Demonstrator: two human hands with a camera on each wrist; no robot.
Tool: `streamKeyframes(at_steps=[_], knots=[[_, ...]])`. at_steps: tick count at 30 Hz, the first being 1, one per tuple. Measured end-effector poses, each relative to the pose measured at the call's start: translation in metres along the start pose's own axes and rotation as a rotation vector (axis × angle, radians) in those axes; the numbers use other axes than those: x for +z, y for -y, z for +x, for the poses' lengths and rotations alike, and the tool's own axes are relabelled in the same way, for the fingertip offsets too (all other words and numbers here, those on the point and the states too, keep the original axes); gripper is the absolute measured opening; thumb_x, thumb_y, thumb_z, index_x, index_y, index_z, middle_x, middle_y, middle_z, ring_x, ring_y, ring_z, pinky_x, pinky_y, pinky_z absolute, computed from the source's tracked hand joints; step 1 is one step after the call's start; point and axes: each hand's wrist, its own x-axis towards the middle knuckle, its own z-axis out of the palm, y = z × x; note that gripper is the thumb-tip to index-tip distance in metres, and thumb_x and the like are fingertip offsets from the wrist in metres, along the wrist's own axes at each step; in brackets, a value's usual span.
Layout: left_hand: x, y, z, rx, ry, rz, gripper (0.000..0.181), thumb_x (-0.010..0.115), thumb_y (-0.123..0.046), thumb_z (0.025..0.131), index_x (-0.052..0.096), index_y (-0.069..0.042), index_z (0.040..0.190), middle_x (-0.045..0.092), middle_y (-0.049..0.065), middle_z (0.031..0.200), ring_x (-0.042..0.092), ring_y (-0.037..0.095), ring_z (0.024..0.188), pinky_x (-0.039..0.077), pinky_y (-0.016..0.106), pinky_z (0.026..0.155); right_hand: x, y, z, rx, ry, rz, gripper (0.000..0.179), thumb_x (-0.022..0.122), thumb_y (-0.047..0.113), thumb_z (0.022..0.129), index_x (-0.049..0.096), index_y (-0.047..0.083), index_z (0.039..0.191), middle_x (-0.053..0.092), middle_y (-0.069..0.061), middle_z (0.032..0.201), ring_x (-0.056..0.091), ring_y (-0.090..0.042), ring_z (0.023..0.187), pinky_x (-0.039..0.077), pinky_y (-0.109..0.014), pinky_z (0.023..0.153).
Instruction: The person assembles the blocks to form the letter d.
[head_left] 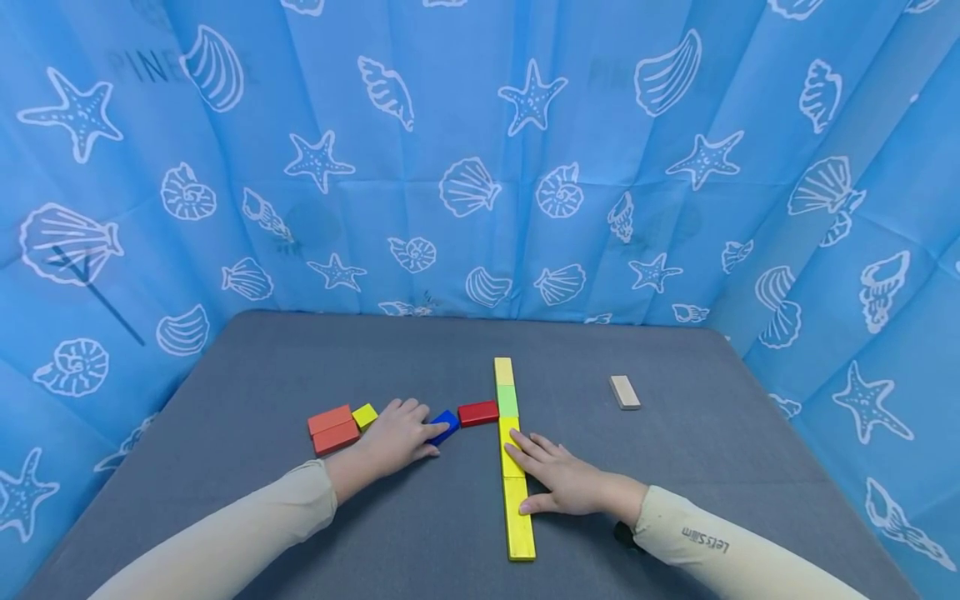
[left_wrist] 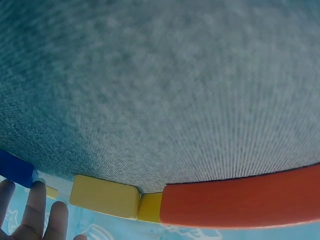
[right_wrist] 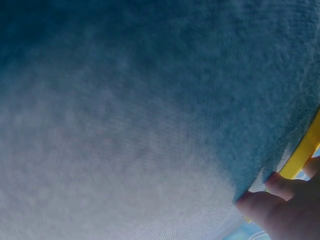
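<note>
My left hand [head_left: 399, 435] reaches in from the left, with a fingertip on a tilted blue block [head_left: 446, 423]. In the left wrist view its fingertips show right at the end of the blue block [left_wrist: 16, 169]. Just right of it, a red block [head_left: 477, 413] has its end at a long upright column of blocks. That column runs from a pale yellow block [head_left: 503, 370] through a light green block [head_left: 507, 401] to two long yellow blocks [head_left: 518, 521]. Spread over the yellow pair is my right hand [head_left: 568, 482], fingertips and thumb resting along them.
Left of my left hand lie two orange-red blocks [head_left: 334, 437] side by side, touching a small yellow block [head_left: 365, 416]. A pale wooden block [head_left: 625, 392] lies alone at the right. Blue shell-print curtains [head_left: 450, 125] surround the grey table [head_left: 420, 533].
</note>
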Motion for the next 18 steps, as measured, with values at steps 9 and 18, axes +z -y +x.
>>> streamKeyframes(at_steps=[9,18], knots=[[-0.0017,-0.0010,0.0014,-0.005,0.012,-0.014,0.043,0.067,-0.046,0.089,0.068,-0.023,0.125,0.060,0.001,0.091,0.051,0.017,0.084,0.043,0.031,0.071,0.0002,-0.0005,-0.0002,-0.006,-0.004,0.000,0.083,0.060,0.049,0.092,0.023,0.008,0.155,0.012,-0.012,0.162,0.015,-0.041,0.144,0.020,-0.066,0.106],[0.0001,0.0000,0.0024,-0.001,0.002,-0.022,0.044,0.069,-0.046,0.087,0.069,-0.023,0.125,0.061,0.001,0.091,0.051,0.016,0.084,0.043,0.031,0.071,-0.0001,0.0007,-0.0008,-0.003,-0.007,-0.001,0.083,0.060,0.048,0.092,0.023,0.008,0.155,0.012,-0.011,0.162,0.015,-0.041,0.144,0.020,-0.066,0.107]])
